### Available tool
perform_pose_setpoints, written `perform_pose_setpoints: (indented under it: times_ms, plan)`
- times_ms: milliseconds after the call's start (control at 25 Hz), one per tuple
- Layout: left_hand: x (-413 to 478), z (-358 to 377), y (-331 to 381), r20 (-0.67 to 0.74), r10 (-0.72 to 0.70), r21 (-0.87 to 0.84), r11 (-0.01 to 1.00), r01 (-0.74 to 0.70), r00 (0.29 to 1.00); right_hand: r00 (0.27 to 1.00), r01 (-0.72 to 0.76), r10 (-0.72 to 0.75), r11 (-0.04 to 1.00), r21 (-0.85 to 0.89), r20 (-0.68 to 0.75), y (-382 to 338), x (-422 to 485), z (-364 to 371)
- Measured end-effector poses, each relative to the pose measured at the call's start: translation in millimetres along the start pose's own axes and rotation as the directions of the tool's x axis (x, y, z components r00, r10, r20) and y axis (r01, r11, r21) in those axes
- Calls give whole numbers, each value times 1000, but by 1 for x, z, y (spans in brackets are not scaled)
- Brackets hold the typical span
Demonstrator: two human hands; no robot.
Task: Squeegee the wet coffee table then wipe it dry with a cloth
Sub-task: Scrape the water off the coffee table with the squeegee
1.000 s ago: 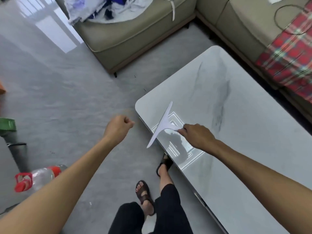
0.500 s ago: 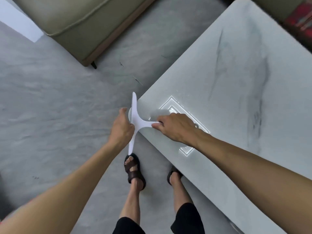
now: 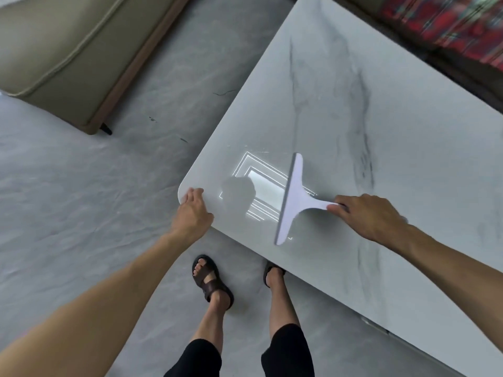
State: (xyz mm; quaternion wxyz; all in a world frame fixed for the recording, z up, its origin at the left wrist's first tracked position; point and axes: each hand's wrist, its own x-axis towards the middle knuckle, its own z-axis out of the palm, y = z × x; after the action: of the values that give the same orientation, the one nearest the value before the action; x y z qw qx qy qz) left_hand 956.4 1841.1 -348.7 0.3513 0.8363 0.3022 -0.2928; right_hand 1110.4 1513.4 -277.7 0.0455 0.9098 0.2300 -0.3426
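Floor [image 3: 81, 213]: grey and marbled, it filled the left and lower parts of the frame, with the person's sandalled feet at lower centre.
Tabletop [image 3: 394, 131]: the pale marble slab ran from upper centre to the lower right edge; its rounded near corner sat at centre left. A bright reflection of a ceiling light lay near that corner. Wetness could not be judged from the surface, apart from faint specks above the reflection.
Sofa [image 3: 54, 50]: olive upholstery occupied the upper left, well apart from the tabletop.
Plaid cloth [image 3: 449, 23]: red checked fabric, blurred, at the upper right beyond the tabletop's far edge; whether it was the drying cloth could not be told.
Right hand [image 3: 370, 217]: clenched around the squeegee's handle at centre right.
Left hand [image 3: 194, 210]: its fingers curled over the tabletop's near corner, gripping the edge.
Squeegee [image 3: 292, 197]: white, T-shaped, blade down on the tabletop across the reflection's right side.
Change: half a second before, the blade hung past the corner with the left hand against it; by this moment it had been carried back inward onto the surface, and the left hand had shifted to the corner.
Meaning: one pull had likely ended at the edge and another was being set up. Squeegeeing seemed unfinished; the wipe-down had not begun.
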Motion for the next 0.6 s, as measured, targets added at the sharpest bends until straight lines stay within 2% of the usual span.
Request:
perform_pose_setpoints:
  times_ms: [80, 160, 280, 400, 480, 600]
  plan:
    - [0, -3, 2, -32, -43, -28, 999, 42, 999, 1000, 0, 0, 1000, 2, -10, 5, -10, -6]
    - [-2, -7, 1, -111, -80, -73, 995, 72, 991, 996, 90, -89, 995, 38, -8, -15, -10, -7]
    - [-9, -9, -6, -225, -90, -127, 990, 62, 970, 959, 281, -282, 957, 73, -6, -90, 9, 9]
    - [-13, -6, -16, -264, -91, -138, 989, 56, 960, 910, 411, -413, 910, 55, 27, -160, 30, 33]
    - [-14, -2, -17, -242, -94, -114, 991, 67, 966, 907, 419, -420, 907, 43, 10, -163, 35, 41]
    - [-13, 8, -9, -200, -66, -93, 994, 48, 978, 918, 396, -395, 918, -5, -42, -117, 27, 44]
